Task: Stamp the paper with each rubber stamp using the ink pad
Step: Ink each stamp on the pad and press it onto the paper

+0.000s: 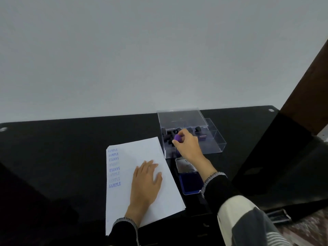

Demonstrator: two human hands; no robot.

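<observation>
A white paper lies on the black table, with a column of several blue "SAMPLE" prints down its left side. My left hand rests flat on the paper, fingers straight. My right hand reaches into a clear plastic box and pinches a purple-topped stamp over the box's left part. Several dark stamps stand in a row in the box. The open ink pad, with its blue pad and raised lid, lies just right of the paper, partly under my right forearm.
The clear box lid stands open behind the box. The black table reaches a pale wall at the back. A dark wooden post rises at the right, with a dark cabinet side beneath it.
</observation>
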